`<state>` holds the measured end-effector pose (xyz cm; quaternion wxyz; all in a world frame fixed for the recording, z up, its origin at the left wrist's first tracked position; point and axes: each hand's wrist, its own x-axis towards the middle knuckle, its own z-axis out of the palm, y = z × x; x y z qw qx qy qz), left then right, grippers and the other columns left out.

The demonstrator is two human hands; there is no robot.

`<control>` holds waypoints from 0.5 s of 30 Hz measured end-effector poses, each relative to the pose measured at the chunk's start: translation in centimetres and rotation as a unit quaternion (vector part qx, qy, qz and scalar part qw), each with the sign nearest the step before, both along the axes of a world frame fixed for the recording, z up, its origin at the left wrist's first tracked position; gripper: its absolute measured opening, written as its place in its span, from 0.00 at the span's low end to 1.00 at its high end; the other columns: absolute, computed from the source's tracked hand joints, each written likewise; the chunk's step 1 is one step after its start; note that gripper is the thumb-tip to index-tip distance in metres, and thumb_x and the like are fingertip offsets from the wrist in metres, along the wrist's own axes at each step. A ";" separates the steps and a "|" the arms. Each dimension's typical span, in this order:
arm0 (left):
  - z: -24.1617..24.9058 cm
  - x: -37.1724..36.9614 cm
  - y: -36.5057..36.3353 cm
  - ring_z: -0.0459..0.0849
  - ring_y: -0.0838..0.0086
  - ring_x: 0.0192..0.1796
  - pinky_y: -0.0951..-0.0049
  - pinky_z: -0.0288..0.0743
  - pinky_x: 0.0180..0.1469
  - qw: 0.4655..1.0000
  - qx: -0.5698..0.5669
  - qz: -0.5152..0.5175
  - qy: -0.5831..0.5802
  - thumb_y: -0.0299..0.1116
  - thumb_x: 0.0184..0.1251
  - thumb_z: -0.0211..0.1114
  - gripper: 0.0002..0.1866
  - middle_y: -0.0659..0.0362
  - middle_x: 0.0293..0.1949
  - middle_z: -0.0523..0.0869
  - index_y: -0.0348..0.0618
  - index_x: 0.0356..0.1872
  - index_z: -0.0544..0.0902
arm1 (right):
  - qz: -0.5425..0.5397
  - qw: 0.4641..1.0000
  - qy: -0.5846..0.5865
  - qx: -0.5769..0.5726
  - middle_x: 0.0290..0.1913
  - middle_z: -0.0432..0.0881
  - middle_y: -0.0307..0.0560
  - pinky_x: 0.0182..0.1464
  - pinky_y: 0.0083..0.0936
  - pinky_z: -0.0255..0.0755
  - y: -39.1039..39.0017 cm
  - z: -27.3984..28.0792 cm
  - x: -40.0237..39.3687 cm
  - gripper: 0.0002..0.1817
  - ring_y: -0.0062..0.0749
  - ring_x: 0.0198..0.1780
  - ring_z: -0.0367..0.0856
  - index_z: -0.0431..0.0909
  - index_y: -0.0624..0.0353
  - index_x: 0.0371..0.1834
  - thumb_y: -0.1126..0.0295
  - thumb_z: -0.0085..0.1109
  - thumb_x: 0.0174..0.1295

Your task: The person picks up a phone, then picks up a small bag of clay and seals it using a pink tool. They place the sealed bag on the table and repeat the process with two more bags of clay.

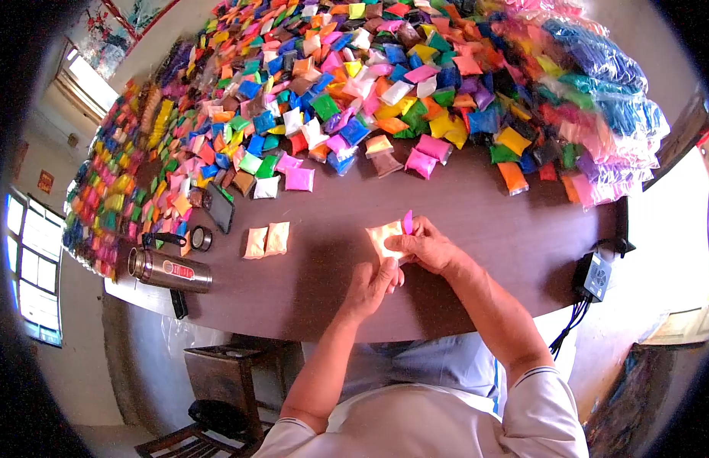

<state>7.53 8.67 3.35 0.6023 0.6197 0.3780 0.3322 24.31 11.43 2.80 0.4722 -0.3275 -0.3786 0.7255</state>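
- Right hand (432, 246), one: closed in a pinch, thumb laid over the face of a peach packet (379, 235), fingers curled behind and at its side.
- Left hand (367, 288), one: mostly closed, fingers bent inward, thumb raised to the packet's lower edge (whether it gripped or merely touched could not be told).
- Peach packet, held: was above the near middle of the brown table (331, 206), tilted between the two hands; whether it was single or doubled could not be told.
- Magenta piece (408, 221), small: stood up beside the packet, at the fingers of the right hand; its lower part was hidden.
- Peach pair (276, 239), two packets: lay flat side by side on the tabletop, left of the hands and well apart from them.
- Packet heap (324, 107), many colours: covered the far part of the table and spread down its left side.
- Clear bags (614, 114), filled with packets: were stacked at the far right.
- Magenta packets (421, 163), two: lay at the near fringe of the heap, beyond the right hand.
- Steel bottle (182, 273), with red label: lay on its side at the left edge.
- Round lid (201, 238): rested near the bottle.
- Grey box (596, 276), with dark cables: was at the table's right edge.
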 end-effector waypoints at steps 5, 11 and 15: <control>0.1 -0.3 0.0 0.72 0.81 0.24 0.80 0.64 0.27 0.999 -0.029 0.007 -0.019 0.59 0.73 0.44 0.31 0.59 0.23 0.78 0.44 0.18 0.71 | 0.013 1.000 0.011 -0.001 0.20 0.74 0.33 0.19 0.14 0.59 -0.2 1.1 0.3 0.09 0.16 0.18 0.68 0.77 0.55 0.24 0.70 0.61 0.62; 0.4 -0.5 0.1 0.72 0.80 0.24 0.80 0.64 0.27 0.999 -0.038 -0.004 -0.032 0.61 0.72 0.43 0.33 0.59 0.23 0.78 0.44 0.17 0.72 | 0.073 0.987 0.108 -0.090 0.23 0.74 0.35 0.16 0.12 0.52 0.2 -0.1 1.1 0.09 0.17 0.18 0.67 0.76 0.59 0.37 0.65 0.58 0.60; 0.4 -0.4 0.2 0.72 0.81 0.24 0.79 0.64 0.27 0.999 -0.027 -0.007 -0.035 0.62 0.72 0.43 0.33 0.59 0.25 0.79 0.44 0.18 0.72 | 0.114 0.987 0.104 -0.033 0.24 0.73 0.34 0.17 0.12 0.53 -0.4 0.9 1.4 0.13 0.16 0.20 0.67 0.75 0.59 0.38 0.62 0.63 0.59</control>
